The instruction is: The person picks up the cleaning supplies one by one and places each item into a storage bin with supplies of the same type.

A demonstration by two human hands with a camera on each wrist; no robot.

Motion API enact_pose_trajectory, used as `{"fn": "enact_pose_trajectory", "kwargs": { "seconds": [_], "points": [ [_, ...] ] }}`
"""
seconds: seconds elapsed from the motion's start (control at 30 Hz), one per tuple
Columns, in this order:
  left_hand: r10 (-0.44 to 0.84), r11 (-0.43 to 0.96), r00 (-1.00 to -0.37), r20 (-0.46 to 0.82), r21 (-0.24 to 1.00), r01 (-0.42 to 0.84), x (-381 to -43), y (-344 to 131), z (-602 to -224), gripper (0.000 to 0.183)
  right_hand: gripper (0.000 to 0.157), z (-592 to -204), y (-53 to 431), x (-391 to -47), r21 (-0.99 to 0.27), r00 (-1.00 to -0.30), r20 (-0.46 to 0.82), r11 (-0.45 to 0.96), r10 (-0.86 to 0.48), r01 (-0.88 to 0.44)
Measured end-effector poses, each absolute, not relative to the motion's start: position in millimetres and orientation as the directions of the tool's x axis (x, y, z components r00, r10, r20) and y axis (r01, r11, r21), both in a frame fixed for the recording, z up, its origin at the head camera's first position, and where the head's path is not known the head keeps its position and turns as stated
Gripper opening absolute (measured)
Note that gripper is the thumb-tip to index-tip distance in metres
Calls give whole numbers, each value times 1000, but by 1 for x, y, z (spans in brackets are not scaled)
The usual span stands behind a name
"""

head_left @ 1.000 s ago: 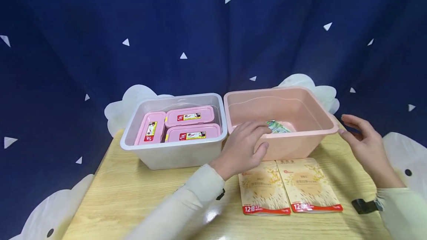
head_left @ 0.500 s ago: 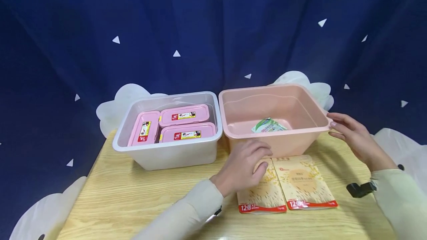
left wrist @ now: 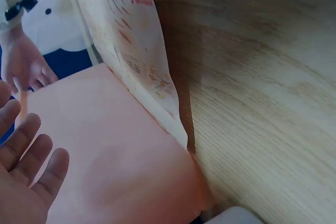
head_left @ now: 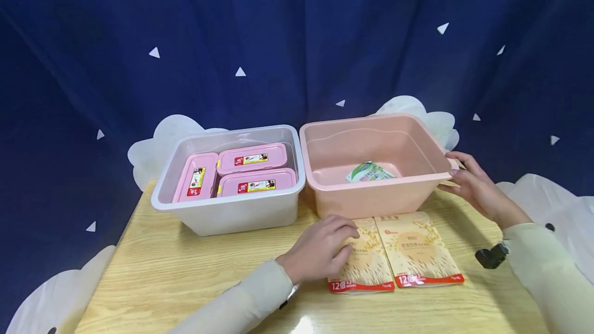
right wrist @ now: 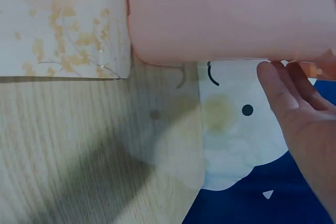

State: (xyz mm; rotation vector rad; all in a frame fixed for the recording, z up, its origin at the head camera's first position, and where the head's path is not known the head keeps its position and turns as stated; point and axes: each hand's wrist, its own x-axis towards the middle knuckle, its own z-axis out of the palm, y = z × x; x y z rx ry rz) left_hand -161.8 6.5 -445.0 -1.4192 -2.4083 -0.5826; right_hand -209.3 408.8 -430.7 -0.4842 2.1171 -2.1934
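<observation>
My left hand (head_left: pixel 320 249) hovers in front of the pink bin (head_left: pixel 366 202), overlapping the left of two yellow pouches (head_left: pixel 362 267) in the head view. Its fingers (left wrist: pixel 50 169) look relaxed and spread in the left wrist view, with nothing in them. At the bin's right end, my right hand (head_left: pixel 480 189) touches the rim with its fingertips, the fingers fairly straight in the right wrist view. Inside the bin lies a green-and-white packet (head_left: pixel 368 172). The second yellow pouch (head_left: pixel 419 251), with a red lower band, lies flat beside the first.
A pale grey bin (head_left: pixel 250 215) stands left of the pink one, the two rims close together. It holds three pink lidded boxes (head_left: pixel 252 156). Both bins stand on a wooden table (head_left: pixel 153 277) before a dark blue curtain (head_left: pixel 232 24).
The left hand has come out from over the pink bin and lowered toward the left pouch, leaving the packet inside in view. The right hand has come up to the bin's right rim.
</observation>
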Motion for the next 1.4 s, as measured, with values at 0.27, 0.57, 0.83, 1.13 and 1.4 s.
{"fn": "enact_pose_trajectory", "kwargs": {
  "seconds": [0.27,0.57,0.83,1.13,1.4],
  "points": [
    [713,546,-626,316,309,778,-175,30,-453,25,39,-432,404,-209,-986,-956,167,-15,-240,-168],
    [746,573,-613,261,218,790,-191,78,-463,26,40,-432,405,-206,-984,-958,177,-23,-228,-177],
    [727,645,-670,150,184,742,-201,102,-472,28,40,-432,404,-208,-983,-958,178,-7,-226,-181],
    [762,621,-600,-244,11,784,-184,123,-479,47,38,-434,403,-209,-987,-961,154,14,-228,-161],
    [763,640,-632,-132,23,768,-181,127,-486,27,37,-433,403,-208,-986,-967,154,31,-205,-163]
  ]
}}
